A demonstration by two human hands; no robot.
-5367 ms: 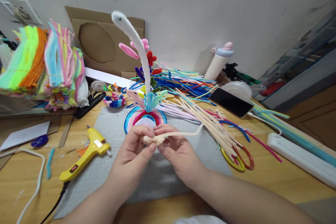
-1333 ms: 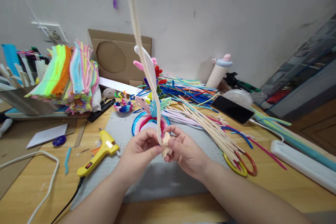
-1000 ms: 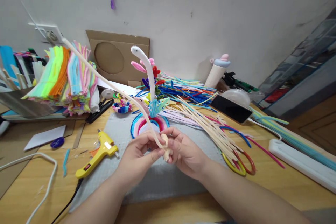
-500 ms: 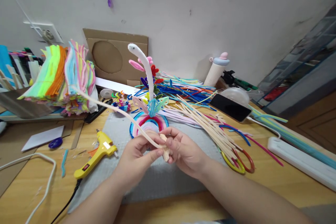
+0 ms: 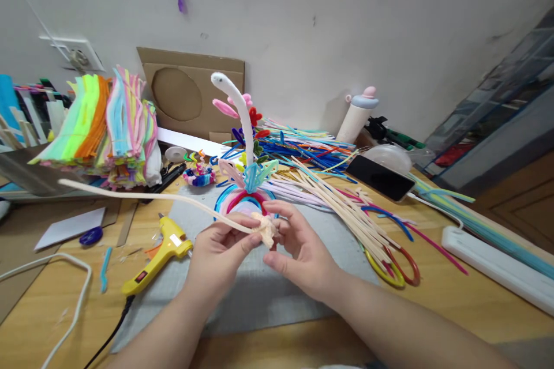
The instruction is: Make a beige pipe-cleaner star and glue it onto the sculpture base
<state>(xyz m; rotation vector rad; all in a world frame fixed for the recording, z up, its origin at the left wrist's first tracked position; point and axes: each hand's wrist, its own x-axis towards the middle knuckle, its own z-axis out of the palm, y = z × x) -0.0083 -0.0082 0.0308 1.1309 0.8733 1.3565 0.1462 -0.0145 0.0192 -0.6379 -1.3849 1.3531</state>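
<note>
Wooden tabletop (image 5: 30, 314) set against a grey wall (image 5: 281, 23), as viewed from the wearer's head. Foreground: the two bare hands are raised over a grey mat (image 5: 277, 305). The left hand (image 5: 225, 248) is closed in a pinch, thumb against fingers, on a small, knobbly cream piece (image 5: 265, 229), which lies between the hands above the mat. From this pinch a long cream strand (image 5: 156, 196) extends leftward, its free end unsupported. The right hand (image 5: 300, 245) is open, thumb and index finger parted around the piece's other side; whether its remaining fingers touch the piece cannot be told. Left of the mat's centre: a yellow glue gun (image 5: 156, 256), nozzle pointing away from the wearer. Middle ground: a striped rainbow disc (image 5: 223, 202), partly hidden by the hands; at right, a bundle of loose cream strands (image 5: 341, 202) and a dark-screened phone (image 5: 381, 177). Background: upright white figure (image 5: 243, 118), curved at its top; brown cardboard (image 5: 216, 92) leaning on the wall; white bottle (image 5: 355, 120) with a blue and pink cap.
</note>
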